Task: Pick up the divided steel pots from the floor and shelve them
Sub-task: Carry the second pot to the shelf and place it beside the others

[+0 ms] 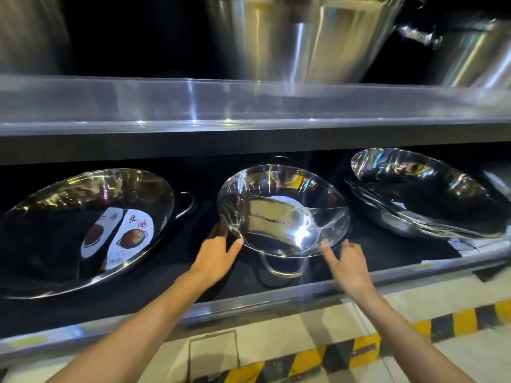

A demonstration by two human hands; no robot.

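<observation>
A shiny divided steel pot (pixel 282 211) with a curved partition and a loop handle at its front rests tilted on the black lower shelf (pixel 249 275), in the middle. My left hand (pixel 218 252) touches its left rim, thumb at the edge and fingers behind it. My right hand (pixel 345 258) hovers just off the pot's front right rim, index finger pointing at it, holding nothing. A larger divided pot (pixel 83 230) with a paper label lies tilted to the left. A stack of pots (pixel 425 194) leans at the right.
Tall steel stockpots (pixel 298 37) stand on the upper shelf behind a clear lip (pixel 193 103). The lower shelf has a metal front edge (pixel 276 298). Below it is pale floor with a yellow and black hazard stripe (pixel 359 346).
</observation>
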